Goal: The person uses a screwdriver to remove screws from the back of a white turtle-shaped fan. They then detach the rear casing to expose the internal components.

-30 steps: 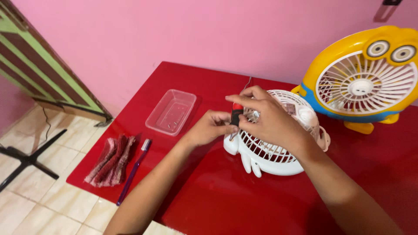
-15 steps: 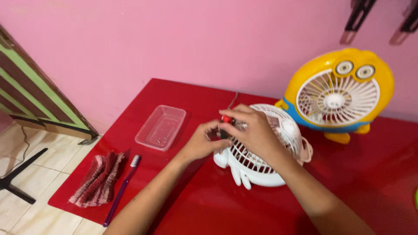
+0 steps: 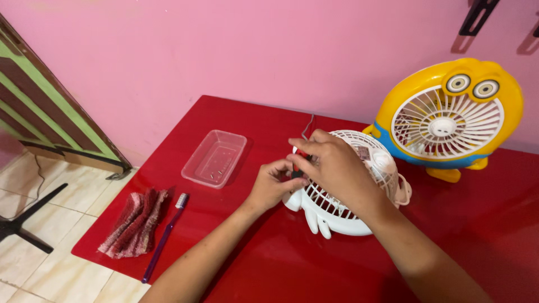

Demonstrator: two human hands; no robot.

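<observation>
Both hands, left [image 3: 273, 184] and right [image 3: 331, 168], pinch together on one white plastic fan [image 3: 359, 196] lying flat; one yellow fan [image 3: 449, 120] stands far right.

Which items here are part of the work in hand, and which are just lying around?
In use:
- white fan, lying flat
- left hand and right hand, both at its grille edge, pinching a small red-and-black part

Lying about:
- yellow fan
- clear plastic tray
- purple toothbrush
- red cloth

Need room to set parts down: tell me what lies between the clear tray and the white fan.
In the head view, only bare red table lies between the clear tray and the white fan; the left hand reaches across its near side.
</observation>
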